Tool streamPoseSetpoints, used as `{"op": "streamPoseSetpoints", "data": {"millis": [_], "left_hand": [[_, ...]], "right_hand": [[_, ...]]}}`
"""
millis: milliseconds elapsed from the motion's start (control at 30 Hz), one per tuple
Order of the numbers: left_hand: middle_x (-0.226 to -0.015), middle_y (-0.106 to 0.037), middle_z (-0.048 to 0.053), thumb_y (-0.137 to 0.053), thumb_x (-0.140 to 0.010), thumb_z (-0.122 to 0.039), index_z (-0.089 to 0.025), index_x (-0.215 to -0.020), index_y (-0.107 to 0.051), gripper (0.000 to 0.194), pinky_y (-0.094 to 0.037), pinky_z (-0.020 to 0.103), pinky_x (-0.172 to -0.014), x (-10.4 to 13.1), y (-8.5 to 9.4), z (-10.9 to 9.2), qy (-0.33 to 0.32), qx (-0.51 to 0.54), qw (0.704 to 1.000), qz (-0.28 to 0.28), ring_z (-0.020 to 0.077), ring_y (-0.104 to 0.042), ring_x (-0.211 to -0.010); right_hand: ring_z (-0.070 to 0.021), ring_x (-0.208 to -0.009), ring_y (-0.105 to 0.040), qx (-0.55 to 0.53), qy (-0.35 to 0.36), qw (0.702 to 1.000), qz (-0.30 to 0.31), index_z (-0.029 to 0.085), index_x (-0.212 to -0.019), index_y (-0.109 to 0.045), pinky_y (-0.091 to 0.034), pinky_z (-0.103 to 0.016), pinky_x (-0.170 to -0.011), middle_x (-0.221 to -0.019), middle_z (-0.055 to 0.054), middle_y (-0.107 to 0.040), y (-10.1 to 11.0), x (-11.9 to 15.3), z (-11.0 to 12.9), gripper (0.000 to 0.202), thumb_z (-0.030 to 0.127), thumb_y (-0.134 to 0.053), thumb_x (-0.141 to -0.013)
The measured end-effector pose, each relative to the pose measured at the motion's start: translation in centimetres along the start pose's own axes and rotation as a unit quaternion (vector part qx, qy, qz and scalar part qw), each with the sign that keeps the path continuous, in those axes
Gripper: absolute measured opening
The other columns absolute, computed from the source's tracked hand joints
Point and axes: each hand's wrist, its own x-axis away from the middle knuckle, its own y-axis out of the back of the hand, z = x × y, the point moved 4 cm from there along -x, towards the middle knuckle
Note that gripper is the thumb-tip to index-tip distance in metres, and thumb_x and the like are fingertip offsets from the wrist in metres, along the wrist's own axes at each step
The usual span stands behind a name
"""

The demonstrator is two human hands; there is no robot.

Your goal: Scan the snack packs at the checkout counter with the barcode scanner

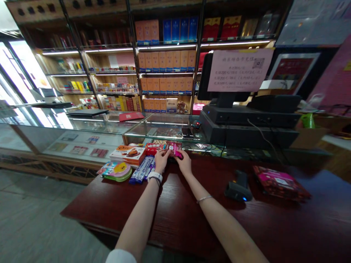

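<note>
The left hand [162, 160] and right hand [185, 161] pinched a brown-pink plastic bag [172, 147]. A hasty pull could displace blue-white shiny packets [142, 169].

Decent bare table [210, 173] between right hand [184, 161] and scanner [238, 189] tbh, but packs [142, 169] and a box [127, 153] crowd the left hand [161, 160] from outside; register [248, 129] walls off back right.

fingers [181, 155] partly hide maroon packet [172, 145]; orange boxes [166, 61] too small to read

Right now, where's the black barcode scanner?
Head view: black barcode scanner lies on the brown wooden table, right of the right hand, left of the large red-pink packet.
</note>
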Motion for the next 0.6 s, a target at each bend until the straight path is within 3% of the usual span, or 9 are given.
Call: {"op": "streamPoseSetpoints", "data": {"millis": [100,200,400,600], "left_hand": [[-0.099,-0.063,0.009,-0.074,-0.072,-0.04,-0.017,-0.09,-0.068,0.03,-0.041,0.041,-0.099,0.6,0.6,-0.3,-0.023,-0.051,0.998,-0.035,0.0252,-0.058,-0.102],[-0.111,-0.062,0.011,-0.069,-0.08,-0.037,-0.019,-0.111,-0.063,0.037,-0.04,0.042,-0.099,1.6,1.0,-1.9,-0.104,-0.151,0.983,-0.032,0.0269,-0.056,-0.109],[-0.104,-0.065,0.008,-0.056,-0.089,-0.031,-0.023,-0.093,-0.069,0.016,-0.038,0.042,-0.099,3.6,1.1,-4.8,-0.189,-0.254,0.948,0.018,0.0259,-0.057,-0.104],[-0.102,-0.069,0.006,-0.059,-0.085,-0.024,-0.026,-0.088,-0.07,0.012,-0.029,0.045,-0.109,4.1,0.7,-5.1,-0.218,-0.279,0.934,0.043,0.0256,-0.058,-0.103]], "right_hand": [[-0.0262,-0.114,-0.06,0.04,0.002,0.999,0.008,0.022,-0.106,-0.07,-0.046,-0.042,-0.101,-0.119,-0.01,-0.067,0.0,0.3,0.0,0.029,0.031,-0.067,-0.078],[-0.0262,-0.115,-0.058,0.08,0.013,0.997,-0.004,0.022,-0.11,-0.068,-0.046,-0.042,-0.1,-0.123,-0.01,-0.061,0.6,0.8,0.5,0.034,0.032,-0.067,-0.078],[-0.0247,-0.103,-0.06,0.12,0.048,0.991,-0.026,0.02,-0.105,-0.068,-0.047,-0.041,-0.095,-0.109,-0.01,-0.061,1.8,1.3,1.7,0.027,0.029,-0.062,-0.08],[-0.0224,-0.095,-0.064,0.075,0.033,0.996,-0.02,0.021,-0.092,-0.073,-0.048,-0.038,-0.091,-0.099,-0.008,-0.07,1.9,1.0,1.0,0.022,0.032,-0.054,-0.088]]}}
